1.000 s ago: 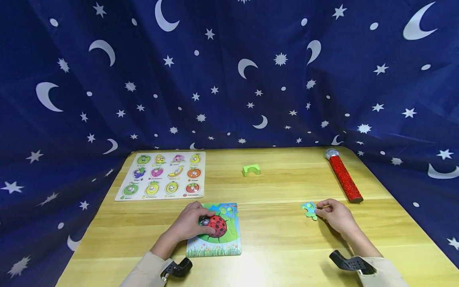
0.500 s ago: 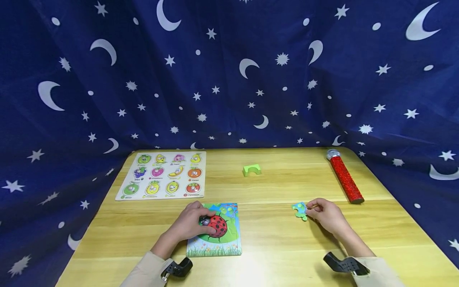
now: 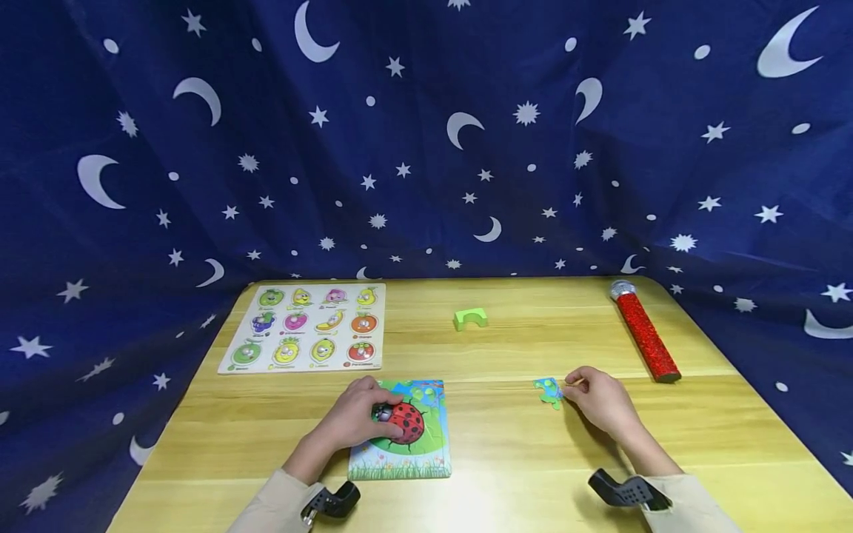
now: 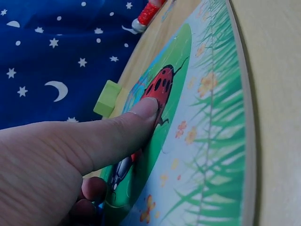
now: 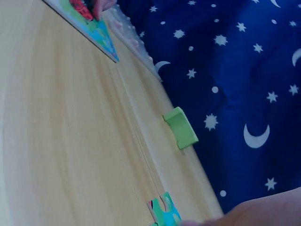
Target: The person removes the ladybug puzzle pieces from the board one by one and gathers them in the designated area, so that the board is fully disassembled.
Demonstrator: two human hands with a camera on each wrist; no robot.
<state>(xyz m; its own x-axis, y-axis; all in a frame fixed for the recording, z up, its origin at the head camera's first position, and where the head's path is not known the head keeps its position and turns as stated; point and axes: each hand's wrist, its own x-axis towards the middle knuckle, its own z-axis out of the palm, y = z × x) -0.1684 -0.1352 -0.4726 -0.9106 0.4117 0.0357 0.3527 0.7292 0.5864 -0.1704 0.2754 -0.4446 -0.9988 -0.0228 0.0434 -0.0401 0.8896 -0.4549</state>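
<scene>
The ladybug jigsaw puzzle (image 3: 432,465) lies flat on the table, left of centre. My left hand (image 3: 353,414) rests on it, thumb and index finger spread over the red ladybug picture. Close up in the left wrist view, the straight thumb (image 4: 127,127) presses the ladybug. Right of the puzzle, my right hand (image 3: 602,402) pinches a small blue and green jigsaw piece (image 3: 548,391) at its right edge. That piece also shows at the bottom of the right wrist view, where most of the hand is cut off.
A white fruit peg board (image 3: 303,340) lies at the back left. A green arch block (image 3: 470,318) stands at the back middle. Along the right side lies a red glittery microphone (image 3: 645,333). A blue star-patterned curtain (image 3: 426,133) hangs behind the table.
My right hand has moved left with the jigsaw piece, toward the ladybug puzzle. The left hand keeps its place on the puzzle; the head view has tilted slightly.
</scene>
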